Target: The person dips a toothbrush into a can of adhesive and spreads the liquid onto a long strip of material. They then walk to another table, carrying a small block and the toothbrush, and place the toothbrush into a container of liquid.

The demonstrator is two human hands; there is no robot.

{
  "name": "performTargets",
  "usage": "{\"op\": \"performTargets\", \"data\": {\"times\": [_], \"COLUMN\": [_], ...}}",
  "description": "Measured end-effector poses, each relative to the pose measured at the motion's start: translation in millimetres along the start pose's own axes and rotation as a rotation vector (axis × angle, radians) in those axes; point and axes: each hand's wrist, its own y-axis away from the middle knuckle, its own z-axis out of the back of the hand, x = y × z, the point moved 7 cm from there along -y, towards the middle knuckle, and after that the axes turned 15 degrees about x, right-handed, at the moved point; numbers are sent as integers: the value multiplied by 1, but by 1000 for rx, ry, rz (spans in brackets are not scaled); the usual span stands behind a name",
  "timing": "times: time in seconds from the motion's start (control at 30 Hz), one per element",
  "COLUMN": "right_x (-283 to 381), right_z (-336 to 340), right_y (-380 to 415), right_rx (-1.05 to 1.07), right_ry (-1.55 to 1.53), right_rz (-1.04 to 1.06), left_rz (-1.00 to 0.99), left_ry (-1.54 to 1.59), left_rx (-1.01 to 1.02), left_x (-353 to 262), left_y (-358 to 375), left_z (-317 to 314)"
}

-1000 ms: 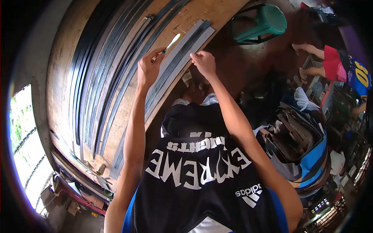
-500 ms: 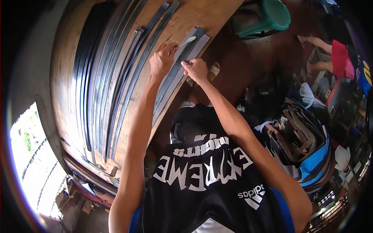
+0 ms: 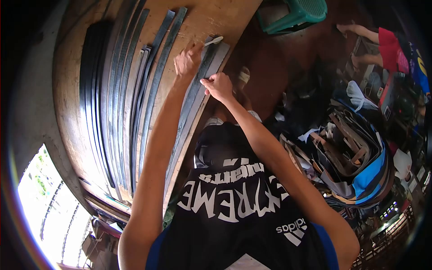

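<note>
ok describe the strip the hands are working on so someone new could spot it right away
Start at the long wooden table covered with dark strips laid lengthwise. Go to the edge nearest the person, where the left hand holds a white-handled tool and the right hand presses down. The strip under them belongs to the outermost bundle along the table edge, apart from the rows farther in.

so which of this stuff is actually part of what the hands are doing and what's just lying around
In use:
- left hand holding a white-handled tool
- right hand pressing on the grey strips at the table edge
- wooden table

Lying about:
- dark strips farther along the table
- green plastic stool
- pile of scrap material on the floor
- another person sitting nearby
</note>
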Motion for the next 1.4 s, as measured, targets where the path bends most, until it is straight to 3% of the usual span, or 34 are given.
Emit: {"op": "performTargets", "data": {"times": [0.27,0.43,0.67,0.87,0.93,1.4], "right_x": [2,3,6,-3,-8,-11], "right_z": [1,-3,-14,-19,-24,-26], "right_y": [0,7,18,19,20,21], "right_rx": [5,-14,-77,-57,-54,-29], "right_ry": [24,41,148,92,72,-57], "right_rz": [-30,-24,11,-18,-32,-82], "left_rz": [-33,103,89,-11,-119,-86], "left_ry": [-52,128,267,220,66,35], "left_rx": [-117,-69,-38,1,49,35], "left_x": [-7,10,24,21,18,19], "left_y": [-1,14,29,33,31,6], "left_z": [6,13,11,15,9,-4]}}
